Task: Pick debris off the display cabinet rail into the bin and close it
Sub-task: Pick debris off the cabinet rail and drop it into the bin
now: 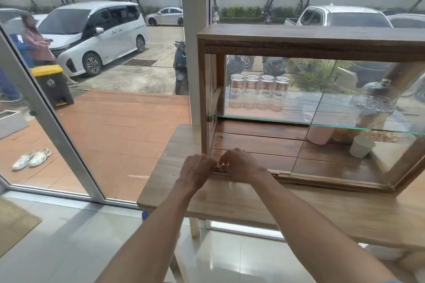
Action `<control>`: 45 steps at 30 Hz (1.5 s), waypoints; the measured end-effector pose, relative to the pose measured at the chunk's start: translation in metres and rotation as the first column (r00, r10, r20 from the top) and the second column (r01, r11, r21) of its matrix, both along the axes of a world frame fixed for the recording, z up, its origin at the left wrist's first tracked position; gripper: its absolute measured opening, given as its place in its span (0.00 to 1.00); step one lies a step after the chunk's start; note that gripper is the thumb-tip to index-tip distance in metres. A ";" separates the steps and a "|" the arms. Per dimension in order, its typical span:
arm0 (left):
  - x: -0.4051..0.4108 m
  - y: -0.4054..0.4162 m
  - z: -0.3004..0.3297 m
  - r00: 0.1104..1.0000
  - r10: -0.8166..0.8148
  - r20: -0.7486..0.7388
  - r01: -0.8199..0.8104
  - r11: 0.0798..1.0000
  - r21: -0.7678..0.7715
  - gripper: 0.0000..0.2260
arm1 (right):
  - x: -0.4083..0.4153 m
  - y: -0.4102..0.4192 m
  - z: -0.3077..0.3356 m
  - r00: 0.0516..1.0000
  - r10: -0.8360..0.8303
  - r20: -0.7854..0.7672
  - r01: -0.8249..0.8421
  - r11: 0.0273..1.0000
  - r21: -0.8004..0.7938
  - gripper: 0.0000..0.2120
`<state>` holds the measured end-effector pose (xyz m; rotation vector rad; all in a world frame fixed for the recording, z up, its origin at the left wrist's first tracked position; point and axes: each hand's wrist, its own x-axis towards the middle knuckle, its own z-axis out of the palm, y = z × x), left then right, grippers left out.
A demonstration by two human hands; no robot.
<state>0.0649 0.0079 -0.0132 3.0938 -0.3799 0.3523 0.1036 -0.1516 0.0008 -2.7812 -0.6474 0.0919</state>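
We have both hands down on the bottom rail (pixel 282 173) of the wooden display cabinet (pixel 310 37), at its near left corner. Our left hand (pixel 196 170) and right hand (pixel 239 164) sit knuckle to knuckle, fingers curled in over the track; whether either pinches any debris we cannot tell, since the fingertips are hidden. The left part of the cabinet front stands open, and the sliding glass door (pixel 345 122) is pushed to the right. Inside, four upturned glasses (pixel 259 92) line the glass shelf (pixel 264 118), with a glass dome (pixel 374 99) further right; a pink cup (pixel 319 134) and a white cup (pixel 362 146) stand on the floor boards below. The cabinet rests on a wooden table (pixel 230 200) over glossy pale floor tiles (pixel 80 248). Left of us, a white-framed glass door (pixel 53 122) shows a terracotta patio (pixel 119 126), white shoes (pixel 32 158), a yellow-lidded bin (pixel 51 85), and parked cars (pixel 96 34).
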 end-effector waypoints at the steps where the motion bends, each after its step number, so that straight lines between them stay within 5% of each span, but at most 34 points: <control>1: 0.000 0.000 -0.001 1.000 -0.004 0.002 0.004 1.000 -0.005 0.10 | 0.001 0.000 -0.001 1.000 0.002 0.004 -0.002 1.000 0.012 0.11; 15: -0.013 0.009 -0.011 0.989 -0.058 0.132 0.086 0.973 -0.216 0.06 | 0.000 -0.003 -0.005 0.999 0.014 0.029 -0.016 0.997 0.080 0.09; 19: -0.024 0.014 -0.006 0.998 0.005 0.056 0.013 0.945 -0.328 0.05 | -0.005 -0.010 0.001 1.000 0.010 -0.007 -0.009 0.987 0.162 0.08; 25: -0.042 0.027 0.001 0.966 0.028 -0.258 -0.210 0.673 -0.710 0.03 | -0.023 -0.019 0.007 0.988 -0.054 -0.147 0.101 0.936 0.337 0.04; 29: -0.068 0.035 0.003 0.945 -0.002 -0.327 -0.278 0.519 -0.808 0.04 | -0.042 -0.020 0.008 0.970 -0.019 -0.241 0.130 0.881 0.455 0.01; 45: -0.215 0.102 -0.049 0.875 0.166 -0.456 -0.484 0.329 -0.811 0.05 | -0.159 0.048 -0.057 0.819 0.289 -0.497 0.127 0.752 0.647 0.09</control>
